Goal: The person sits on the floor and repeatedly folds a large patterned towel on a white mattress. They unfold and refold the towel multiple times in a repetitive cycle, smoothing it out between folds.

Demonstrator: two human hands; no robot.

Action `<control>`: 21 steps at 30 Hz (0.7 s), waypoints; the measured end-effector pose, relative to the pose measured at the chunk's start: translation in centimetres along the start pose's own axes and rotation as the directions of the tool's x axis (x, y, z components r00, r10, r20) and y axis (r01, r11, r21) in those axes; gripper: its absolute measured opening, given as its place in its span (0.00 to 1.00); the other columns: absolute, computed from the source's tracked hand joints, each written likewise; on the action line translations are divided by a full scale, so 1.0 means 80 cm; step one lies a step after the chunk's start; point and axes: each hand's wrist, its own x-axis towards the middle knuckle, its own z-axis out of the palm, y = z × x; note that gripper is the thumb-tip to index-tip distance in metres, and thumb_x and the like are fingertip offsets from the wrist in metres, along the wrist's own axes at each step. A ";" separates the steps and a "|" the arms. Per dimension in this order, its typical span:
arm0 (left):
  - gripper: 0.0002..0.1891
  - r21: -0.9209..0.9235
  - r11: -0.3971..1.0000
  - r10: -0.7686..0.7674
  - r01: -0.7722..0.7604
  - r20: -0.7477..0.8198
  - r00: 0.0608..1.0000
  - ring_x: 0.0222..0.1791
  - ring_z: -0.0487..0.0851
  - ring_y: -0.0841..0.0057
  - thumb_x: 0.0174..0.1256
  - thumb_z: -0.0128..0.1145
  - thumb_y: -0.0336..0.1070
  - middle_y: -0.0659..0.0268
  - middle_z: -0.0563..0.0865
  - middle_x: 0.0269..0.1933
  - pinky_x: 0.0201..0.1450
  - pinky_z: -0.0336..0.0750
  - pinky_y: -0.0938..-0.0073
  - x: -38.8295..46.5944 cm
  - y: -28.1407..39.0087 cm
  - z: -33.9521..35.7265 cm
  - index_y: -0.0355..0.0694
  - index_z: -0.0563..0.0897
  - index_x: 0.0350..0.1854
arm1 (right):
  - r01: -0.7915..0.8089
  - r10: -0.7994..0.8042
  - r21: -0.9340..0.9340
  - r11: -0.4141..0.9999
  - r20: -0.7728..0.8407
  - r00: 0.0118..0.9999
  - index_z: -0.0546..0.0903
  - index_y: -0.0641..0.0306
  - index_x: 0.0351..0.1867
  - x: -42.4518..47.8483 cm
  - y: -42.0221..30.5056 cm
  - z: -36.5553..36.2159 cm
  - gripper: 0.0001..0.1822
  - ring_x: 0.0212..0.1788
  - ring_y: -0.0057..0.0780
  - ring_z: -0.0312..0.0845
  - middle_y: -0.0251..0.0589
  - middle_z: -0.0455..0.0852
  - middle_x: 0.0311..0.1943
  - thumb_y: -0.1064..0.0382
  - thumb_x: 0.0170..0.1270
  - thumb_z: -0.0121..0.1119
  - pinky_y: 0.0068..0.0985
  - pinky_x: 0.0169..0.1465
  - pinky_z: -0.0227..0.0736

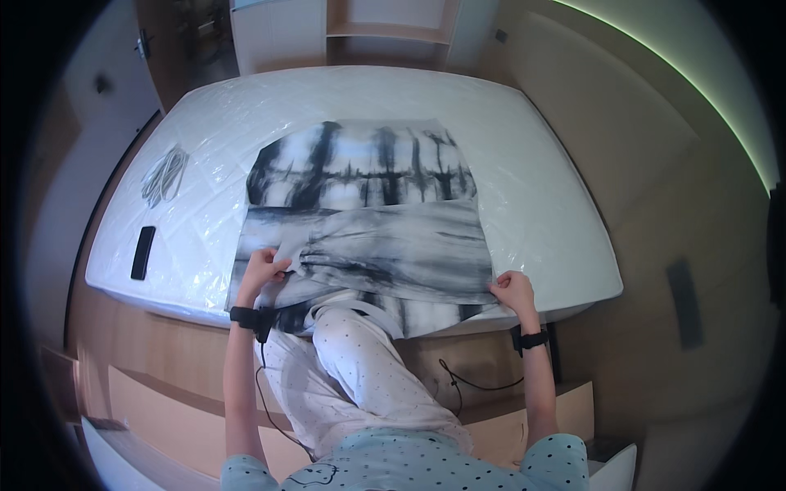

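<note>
A black, grey and white tie-dye garment [393, 245], apparently a shirt, lies spread over the near half of a plastic-wrapped mattress [534, 202]. One section is folded across its middle, and its near part hangs at the mattress's front edge by the knees. At the left, my left hand [267, 268] pinches a grey edge of the fabric between thumb and fingers. My right hand [511, 289] pinches the garment's right edge near the mattress's front. Both wrists wear black bands with devices.
A coiled grey-white cable [166, 177] and a black rectangular object [142, 253] lie on the mattress at left. Behind the mattress stands a shelf unit [388, 30]. A black cable [485, 386] hangs below the right forearm. Pale wooden panels [178, 411] are behind the person.
</note>
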 end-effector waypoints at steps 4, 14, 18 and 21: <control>0.12 0.071 0.987 0.153 -0.147 -0.095 0.984 0.22 0.81 0.77 0.48 0.66 0.32 0.65 0.83 0.25 0.28 0.76 0.76 -0.010 -0.008 -0.016 0.35 0.78 0.32 | 0.017 -0.021 -0.066 0.998 -0.053 0.998 0.82 0.67 0.23 -0.003 0.012 -0.009 0.14 0.26 0.34 0.82 0.44 0.83 0.20 0.57 0.38 0.66 0.28 0.32 0.75; 0.11 0.509 0.823 -0.063 0.252 -0.359 0.931 0.22 0.84 0.66 0.46 0.62 0.38 0.58 0.84 0.20 0.30 0.78 0.71 -0.120 -0.060 -0.115 0.33 0.83 0.25 | -0.117 0.030 0.382 0.917 0.225 0.974 0.76 0.75 0.24 -0.032 0.022 -0.011 0.07 0.17 0.27 0.80 0.46 0.81 0.15 0.71 0.51 0.61 0.20 0.20 0.74; 0.12 0.005 0.988 -0.151 0.157 -0.246 0.957 0.21 0.84 0.76 0.52 0.63 0.36 0.63 0.82 0.20 0.24 0.78 0.79 -0.125 -0.040 -0.128 0.33 0.76 0.24 | -0.246 0.090 0.646 0.723 0.265 0.960 0.75 0.74 0.27 -0.014 0.024 -0.025 0.06 0.17 0.29 0.80 0.50 0.82 0.18 0.72 0.51 0.60 0.21 0.20 0.76; 0.09 -0.216 0.976 -0.015 -0.040 -0.251 0.968 0.20 0.81 0.81 0.58 0.61 0.32 0.68 0.80 0.21 0.25 0.77 0.81 -0.116 -0.011 -0.145 0.38 0.73 0.29 | -0.154 0.094 0.795 0.587 0.121 0.988 0.76 0.69 0.30 0.004 0.018 -0.045 0.04 0.14 0.23 0.74 0.40 0.79 0.16 0.71 0.53 0.59 0.17 0.17 0.69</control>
